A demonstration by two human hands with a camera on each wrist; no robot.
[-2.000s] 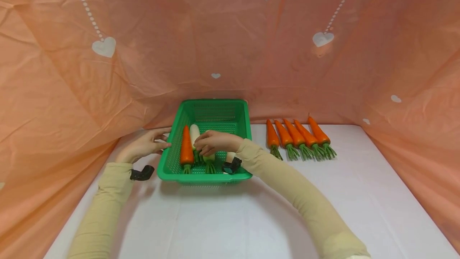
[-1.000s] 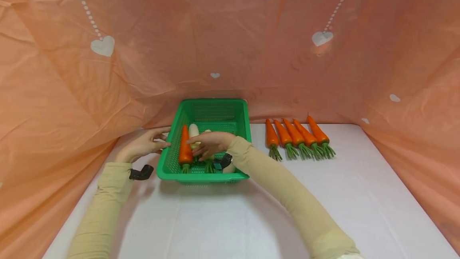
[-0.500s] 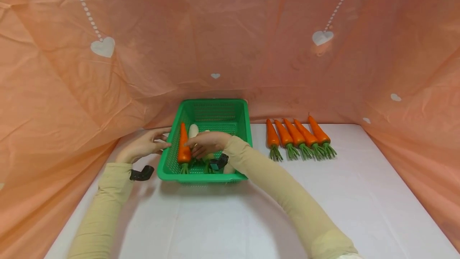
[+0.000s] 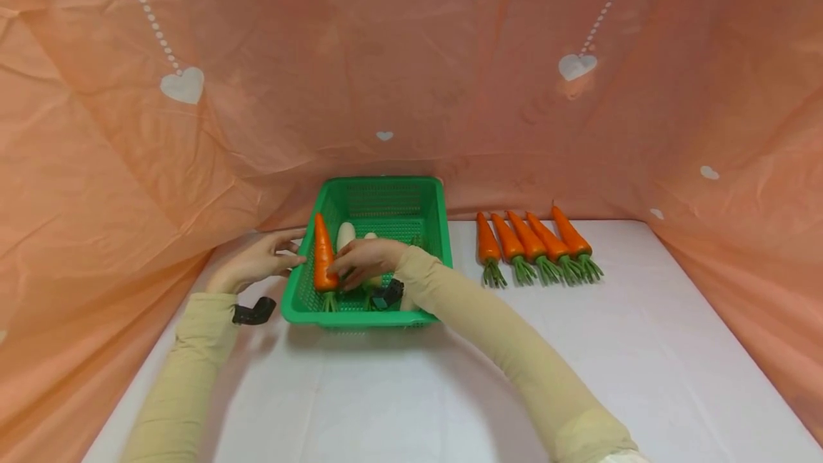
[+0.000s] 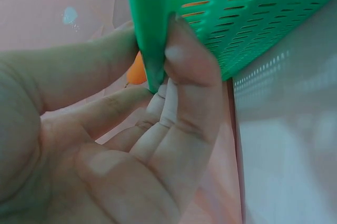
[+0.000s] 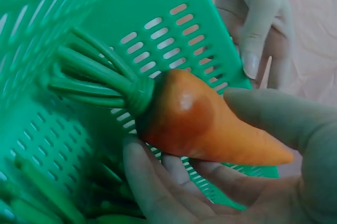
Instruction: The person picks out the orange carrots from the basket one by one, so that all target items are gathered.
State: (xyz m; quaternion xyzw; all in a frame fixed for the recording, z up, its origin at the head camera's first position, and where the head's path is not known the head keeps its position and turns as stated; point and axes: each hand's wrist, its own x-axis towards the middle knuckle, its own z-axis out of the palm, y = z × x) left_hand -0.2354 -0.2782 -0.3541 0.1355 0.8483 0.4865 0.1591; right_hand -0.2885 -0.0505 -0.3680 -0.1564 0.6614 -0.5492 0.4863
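Note:
Inside the green basket (image 4: 369, 319), at its left side, lies an orange carrot (image 4: 323, 245) with green stalks. My right hand (image 4: 369, 257) holds it; in the right wrist view the thumb is above the carrot (image 6: 210, 124) and the fingers curl beneath it. My left hand (image 4: 260, 261) grips the basket's left rim, with the thumb on one face and the fingers on the other, as the left wrist view shows at the rim (image 5: 151, 40). A white radish (image 4: 346, 234) lies beside the carrot. Other pale radishes are partly hidden by my right hand and forearm.
Several carrots (image 4: 529, 238) with green stalks lie in a row on the white table (image 4: 411, 391), right of the basket. An orange cloth (image 4: 386, 91) with white hearts hangs behind and at both sides.
My right hand has moved left from over the radishes to the carrot and taken hold of it. The carrot has shifted slightly left, its tip leaning toward the left rim. My left hand stays put.

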